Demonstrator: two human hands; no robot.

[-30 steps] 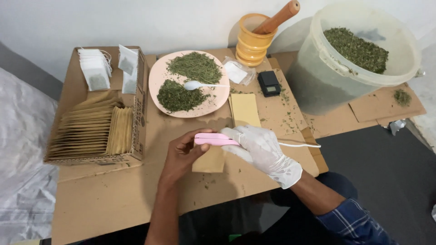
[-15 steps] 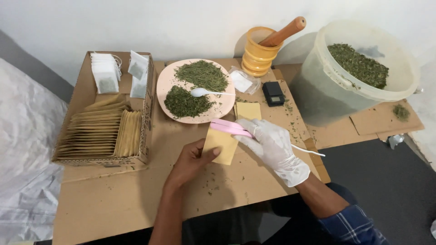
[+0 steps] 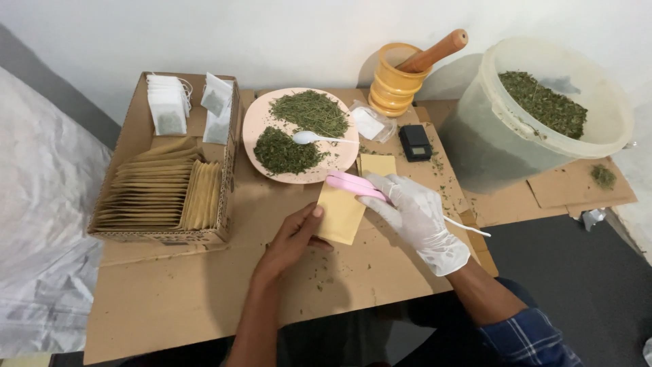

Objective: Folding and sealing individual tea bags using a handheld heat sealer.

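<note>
My bare left hand (image 3: 293, 239) rests on the cardboard surface (image 3: 204, 299), its thumb and fingers pinching the lower left edge of a small tan paper pouch (image 3: 341, 212). My right hand (image 3: 415, 216), in a white glove, grips a pink handheld sealer (image 3: 352, 184) with a thin white cord (image 3: 468, 228) trailing right. The sealer's tip sits at the pouch's top edge. Another tan pouch (image 3: 377, 164) lies flat just beyond it.
A pink plate (image 3: 257, 129) carries two heaps of dried green herb and a white spoon (image 3: 314, 138). A cardboard box (image 3: 163, 234) at left stores tan pouches and white tea bags. Behind are a yellow mortar with pestle (image 3: 401, 78), a small black scale (image 3: 415, 141) and a herb-filled plastic bucket (image 3: 496, 146).
The pouch has come out from under my hands and now lies turned and tilted toward the plate. Both hands moved slightly up and right with the sealer.
</note>
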